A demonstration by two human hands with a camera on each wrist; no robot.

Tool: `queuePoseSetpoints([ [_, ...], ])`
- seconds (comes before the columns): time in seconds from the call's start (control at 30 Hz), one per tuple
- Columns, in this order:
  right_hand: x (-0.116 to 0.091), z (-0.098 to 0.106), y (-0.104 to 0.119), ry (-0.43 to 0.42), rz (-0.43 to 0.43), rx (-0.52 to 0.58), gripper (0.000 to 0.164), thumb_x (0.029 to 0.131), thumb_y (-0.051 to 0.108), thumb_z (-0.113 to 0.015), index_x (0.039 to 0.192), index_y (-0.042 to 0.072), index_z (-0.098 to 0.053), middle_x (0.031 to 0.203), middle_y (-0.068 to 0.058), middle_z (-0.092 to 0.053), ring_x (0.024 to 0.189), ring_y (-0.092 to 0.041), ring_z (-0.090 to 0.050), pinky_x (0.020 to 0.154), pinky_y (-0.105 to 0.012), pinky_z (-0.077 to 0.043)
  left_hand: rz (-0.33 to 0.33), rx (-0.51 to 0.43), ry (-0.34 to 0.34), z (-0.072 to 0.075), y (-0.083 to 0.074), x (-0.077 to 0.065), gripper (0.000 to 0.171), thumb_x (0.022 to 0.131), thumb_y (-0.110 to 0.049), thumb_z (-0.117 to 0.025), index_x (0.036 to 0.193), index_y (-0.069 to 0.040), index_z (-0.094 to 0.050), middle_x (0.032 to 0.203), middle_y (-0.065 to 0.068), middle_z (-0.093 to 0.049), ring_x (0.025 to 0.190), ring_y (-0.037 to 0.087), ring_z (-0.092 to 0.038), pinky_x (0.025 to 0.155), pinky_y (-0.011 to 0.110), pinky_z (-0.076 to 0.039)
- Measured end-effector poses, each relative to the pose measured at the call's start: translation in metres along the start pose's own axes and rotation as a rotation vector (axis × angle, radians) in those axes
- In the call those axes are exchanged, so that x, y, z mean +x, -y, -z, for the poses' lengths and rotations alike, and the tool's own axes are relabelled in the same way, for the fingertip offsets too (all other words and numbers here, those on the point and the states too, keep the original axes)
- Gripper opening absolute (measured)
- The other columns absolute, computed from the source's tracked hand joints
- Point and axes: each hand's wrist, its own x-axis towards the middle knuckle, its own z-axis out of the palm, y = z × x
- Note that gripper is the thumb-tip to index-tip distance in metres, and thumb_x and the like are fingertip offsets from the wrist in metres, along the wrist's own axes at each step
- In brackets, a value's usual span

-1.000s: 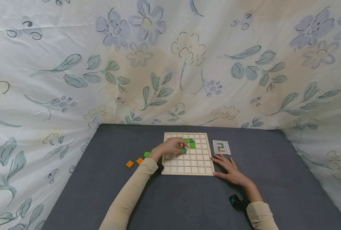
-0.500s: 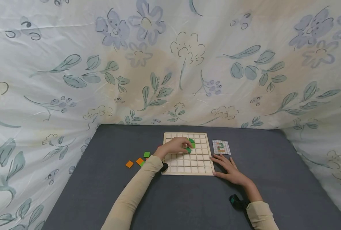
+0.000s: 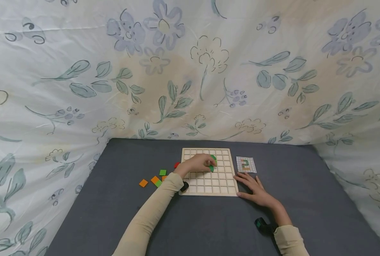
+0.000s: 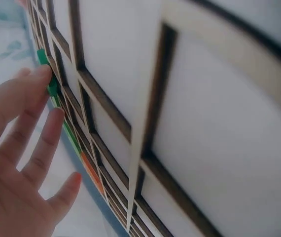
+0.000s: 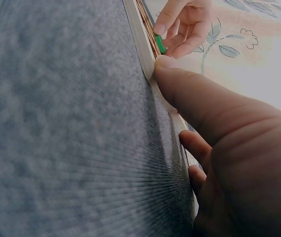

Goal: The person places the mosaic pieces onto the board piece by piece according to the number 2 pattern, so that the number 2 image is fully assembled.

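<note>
A pale wooden grid board (image 3: 220, 190) lies on the dark table. My left hand (image 3: 200, 163) reaches over it, thumb and forefinger pinching a dark green tile (image 3: 211, 168) with a rounded edge; the left wrist view shows this green tile (image 4: 52, 86) at the grid. Just beyond those fingers, another green tile (image 3: 213, 156) sits in the board, partly covered. An orange tile (image 4: 91, 170) in the grid shows only in the left wrist view. My right hand (image 3: 256, 190) rests with extended fingers against the board's right edge, its thumb (image 5: 194, 98) touching the rim.
Left of the board lie several loose tiles, among them a green tile (image 3: 162, 172), an orange tile (image 3: 143, 183) and a red tile (image 3: 177, 165), partly behind the left arm. A printed pattern card (image 3: 246, 164) lies to the right. Floral cloth (image 3: 209, 89) hangs behind.
My left hand has moved a little to the right across the board, carrying the dark green tile. It now covers more of the placed green tiles. My right hand has stayed still.
</note>
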Motion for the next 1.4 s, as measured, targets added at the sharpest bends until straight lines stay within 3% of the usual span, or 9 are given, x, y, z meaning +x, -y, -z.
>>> queuePoseSetpoints([
  [0.13,0.0,0.0,0.0,-0.004,0.01,-0.002,0.063,0.086,0.027,-0.065,0.141,0.011,-0.039,0.149,-0.02,-0.026,0.136,-0.048,-0.009,0.1,-0.07,0.007,0.014,0.011,-0.016,0.004,-0.002,-0.004,0.028,0.086,-0.013,-0.066,0.114,-0.018,-0.066,0.111,-0.005,-0.061,0.096,0.01,-0.057,0.081,0.023,-0.048],
  [0.33,0.001,0.0,-0.001,-0.004,0.012,-0.011,0.063,0.086,0.027,-0.065,0.141,0.011,-0.04,0.148,-0.02,-0.027,0.137,-0.048,-0.009,0.1,-0.07,0.007,0.032,0.101,-0.043,0.011,-0.005,-0.011,0.024,0.087,-0.018,-0.066,0.11,-0.017,-0.068,0.106,-0.001,-0.061,0.086,0.013,-0.056,0.074,0.026,-0.047],
  [0.5,0.001,0.0,-0.001,-0.003,0.01,-0.005,0.063,0.086,0.028,-0.065,0.141,0.011,-0.039,0.148,-0.02,-0.027,0.137,-0.048,-0.008,0.1,-0.07,0.007,0.069,0.15,-0.069,0.013,-0.007,-0.015,0.02,0.086,-0.025,-0.067,0.105,-0.018,-0.07,0.099,0.0,-0.062,0.08,0.01,-0.053,0.077,0.029,-0.043],
  [0.67,0.001,0.001,-0.001,-0.003,0.01,-0.006,0.063,0.086,0.027,-0.065,0.141,0.01,-0.04,0.148,-0.02,-0.027,0.137,-0.048,-0.009,0.1,-0.07,0.007,0.095,0.211,-0.078,0.01,-0.006,-0.012,0.022,0.083,-0.034,-0.069,0.1,-0.022,-0.071,0.093,-0.003,-0.06,0.076,0.009,-0.05,0.075,0.029,-0.042],
  [0.87,0.001,0.001,0.0,0.0,0.007,-0.002,0.063,0.086,0.027,-0.065,0.141,0.011,-0.04,0.149,-0.02,-0.027,0.137,-0.048,-0.009,0.1,-0.07,0.007,0.143,0.266,-0.076,0.007,-0.008,-0.007,0.022,0.081,-0.042,-0.069,0.095,-0.026,-0.07,0.092,-0.005,-0.057,0.079,0.011,-0.047,0.084,0.038,-0.039],
  [1.07,0.002,0.002,0.002,-0.001,0.004,0.002,0.063,0.086,0.027,-0.066,0.141,0.009,-0.04,0.148,-0.02,-0.027,0.137,-0.047,-0.009,0.1,-0.07,0.007,0.135,0.281,-0.066,0.006,-0.01,-0.003,0.02,0.082,-0.039,-0.068,0.096,-0.025,-0.069,0.093,-0.006,-0.057,0.081,0.01,-0.048,0.082,0.036,-0.041],
  [1.4,0.002,0.001,0.001,-0.003,-0.021,0.0,0.064,0.086,0.029,-0.066,0.141,0.01,-0.04,0.149,-0.02,-0.027,0.137,-0.047,-0.008,0.1,-0.07,0.007,0.145,0.291,-0.087,0.001,-0.01,0.001,0.012,0.086,-0.034,-0.066,0.095,-0.027,-0.069,0.098,-0.008,-0.058,0.092,0.012,-0.052,0.091,0.04,-0.04],
])
